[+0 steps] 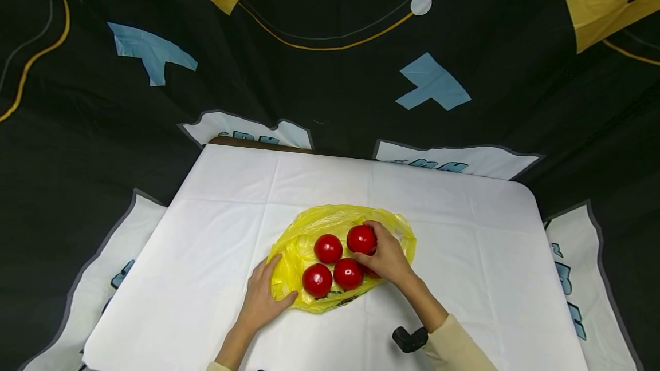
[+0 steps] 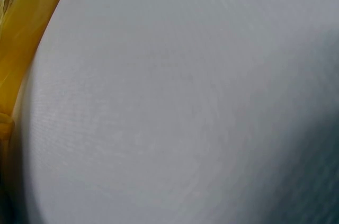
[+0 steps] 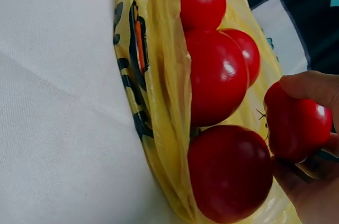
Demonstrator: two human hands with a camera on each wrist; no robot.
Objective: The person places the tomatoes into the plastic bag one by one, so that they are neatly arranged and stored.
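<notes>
An opened yellow plastic bag [image 1: 294, 233] with dark printing lies in the middle of the table. Several shiny red tomatoes rest on it, among them a back-left tomato [image 1: 328, 248], a front-left tomato [image 1: 317, 280] and a front tomato [image 1: 348, 274]. My right hand [image 1: 385, 253] grips another tomato [image 3: 296, 123] between thumb and fingers, its thin dark stem showing in the right wrist view. Below that hand, one more tomato [image 3: 230, 173] is partly hidden in the head view. My left hand [image 1: 263, 296] rests against the bag's left end, thumb and fingers spread apart.
A white cloth [image 1: 206, 245] covers the table. Near my right sleeve [image 1: 454, 342] is a black curved object [image 1: 409, 339]. Behind the table hangs a dark printed backdrop [image 1: 319, 96]. The left wrist view shows mostly cloth and the bag's edge [image 2: 26, 33].
</notes>
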